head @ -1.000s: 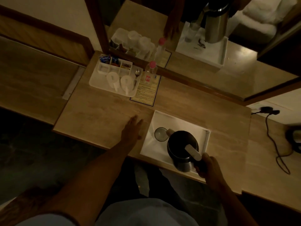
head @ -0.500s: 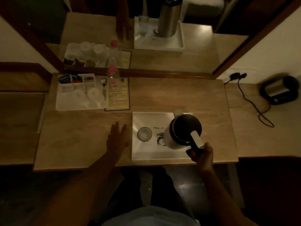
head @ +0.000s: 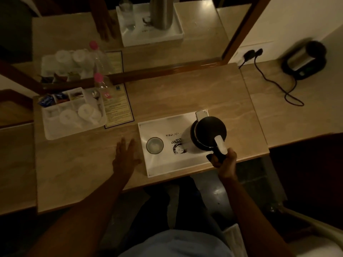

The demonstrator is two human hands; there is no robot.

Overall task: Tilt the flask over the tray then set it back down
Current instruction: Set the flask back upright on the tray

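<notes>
A steel flask (head: 207, 133) with a black lid and a pale thumb lever stands at the right end of a white tray (head: 167, 166) near the desk's front edge. My right hand (head: 224, 160) is closed round the flask's black handle. An empty drinking glass (head: 154, 145) sits at the tray's left end. Beside the tray's left edge, my left hand (head: 126, 156) lies flat on the wooden desk with its fingers spread.
A white organiser tray (head: 53, 130) with upturned cups, sachets and a spoon sits at the back left, beside a pink-capped bottle (head: 102, 86) and a printed card (head: 118, 108). A mirror runs along the back. An electric kettle (head: 304, 60) with its cable stands at the far right.
The view has swung so the desk now lies square below me. The flask stands more upright on the tray's right end. Both hands keep their places.
</notes>
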